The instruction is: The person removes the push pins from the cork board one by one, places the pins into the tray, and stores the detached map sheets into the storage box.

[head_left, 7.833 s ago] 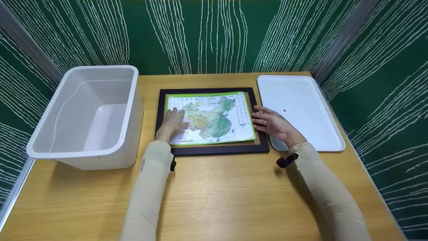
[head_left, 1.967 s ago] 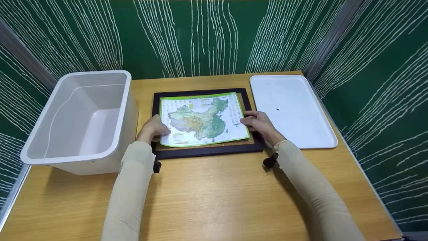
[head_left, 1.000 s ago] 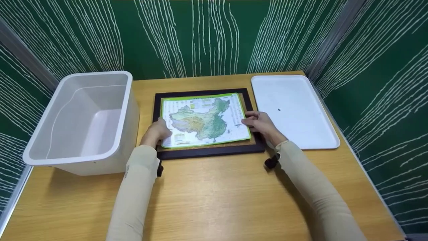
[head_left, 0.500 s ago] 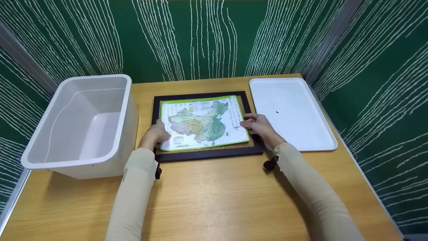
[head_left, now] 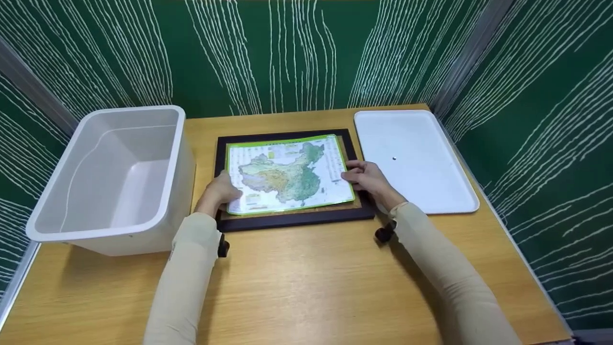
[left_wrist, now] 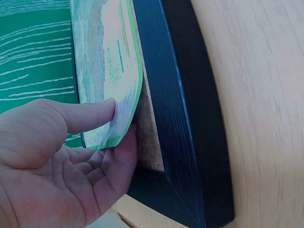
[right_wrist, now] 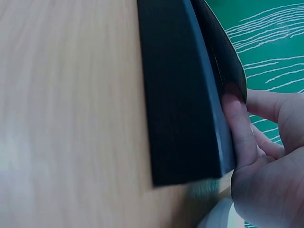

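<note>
A map sheet (head_left: 287, 177) with a green border lies over a cork board (head_left: 330, 206) in a dark frame (head_left: 297, 220). My left hand (head_left: 219, 192) pinches its near left corner; in the left wrist view the thumb (left_wrist: 92, 116) is on the printed face and the fingers curl beneath. That corner bends up off the cork. My right hand (head_left: 371, 181) pinches the right edge. In the right wrist view, the sheet's dark underside (right_wrist: 228, 57) stands raised from the frame, a fingertip (right_wrist: 232, 97) under it. Part of the left fingers is hidden by the sheet.
On the left stands a deep white bin (head_left: 112, 167). A flat white tray (head_left: 421, 177) with a small dark spot (head_left: 394, 158) lies to the right, close to the frame. Green walls with white streaks enclose the wooden table (head_left: 287, 282) at the back and sides.
Earlier my left hand lay flat on the map and my right hand was beside its right edge. Both now pinch the map's edges. Over the last two seconds little differs besides a slight view shift.
</note>
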### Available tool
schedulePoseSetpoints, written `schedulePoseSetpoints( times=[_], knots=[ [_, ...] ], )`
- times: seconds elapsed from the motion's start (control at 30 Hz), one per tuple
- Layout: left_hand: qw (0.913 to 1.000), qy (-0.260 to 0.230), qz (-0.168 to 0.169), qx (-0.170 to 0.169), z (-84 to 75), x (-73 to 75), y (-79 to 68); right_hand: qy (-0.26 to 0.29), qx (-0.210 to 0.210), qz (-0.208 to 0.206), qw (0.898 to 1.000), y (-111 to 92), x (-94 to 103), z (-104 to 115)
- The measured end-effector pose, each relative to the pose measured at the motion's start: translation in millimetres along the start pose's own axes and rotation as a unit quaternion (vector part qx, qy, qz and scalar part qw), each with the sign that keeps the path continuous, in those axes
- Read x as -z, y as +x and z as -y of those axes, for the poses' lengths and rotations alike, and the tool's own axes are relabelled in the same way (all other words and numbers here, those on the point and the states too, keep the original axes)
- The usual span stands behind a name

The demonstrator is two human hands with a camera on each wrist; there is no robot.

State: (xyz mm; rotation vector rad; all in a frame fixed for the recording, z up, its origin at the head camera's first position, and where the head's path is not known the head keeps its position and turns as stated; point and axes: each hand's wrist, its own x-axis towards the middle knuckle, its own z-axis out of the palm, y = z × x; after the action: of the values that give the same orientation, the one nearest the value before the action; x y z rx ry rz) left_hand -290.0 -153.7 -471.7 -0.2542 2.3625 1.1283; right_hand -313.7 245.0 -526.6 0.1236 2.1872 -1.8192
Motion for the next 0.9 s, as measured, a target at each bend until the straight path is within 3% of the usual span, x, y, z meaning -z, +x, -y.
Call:
schedulePoseSetpoints(
  times=[0.27,0.53,0.9],
  knots=[
    [0.9994,0.024,-0.022,-0.01,-5.1,-1.2,-11.0,0.006,0.011,0.001,1.0,-1,-1.6,-1],
    [0.9969,0.048,-0.046,-0.042,-24.3,-7.8,-23.5,0.013,0.008,-0.009,1.0,-2,1.1,-5],
    [0.9929,0.073,-0.049,-0.08,-42.6,-12.6,-36.7,0.028,0.022,0.008,0.999,-1,1.0,-7]
  ],
)
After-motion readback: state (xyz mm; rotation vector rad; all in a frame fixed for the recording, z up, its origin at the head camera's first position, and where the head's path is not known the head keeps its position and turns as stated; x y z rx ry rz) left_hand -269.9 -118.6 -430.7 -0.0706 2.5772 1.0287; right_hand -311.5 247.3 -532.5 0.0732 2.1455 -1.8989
